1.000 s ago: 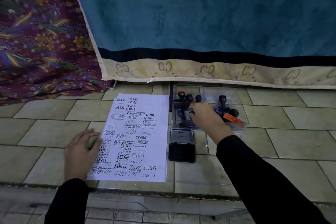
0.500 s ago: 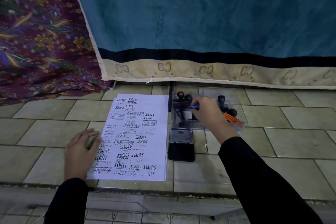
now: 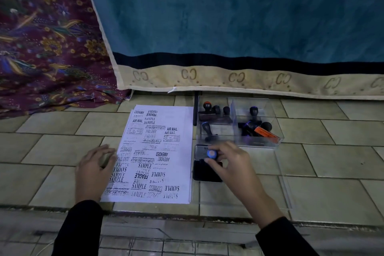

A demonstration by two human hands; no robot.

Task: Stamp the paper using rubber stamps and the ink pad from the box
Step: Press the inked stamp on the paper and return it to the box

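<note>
Stamping gear spread across a tiled floor (image 3: 311, 174)

A stamped paper (image 3: 158, 151) lies flat on the tiles, an open ink pad (image 3: 204, 172) just beside its right edge, a clear box (image 3: 272, 141) of stamps behind the pad.

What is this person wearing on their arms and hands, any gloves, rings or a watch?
Both arms are covered by long, plain black sleeves, the left sleeve and the right sleeve, each ending at the wrist. The left hand and right hand are bare: no gloves, and no rings or watch show in this dim view.
</note>
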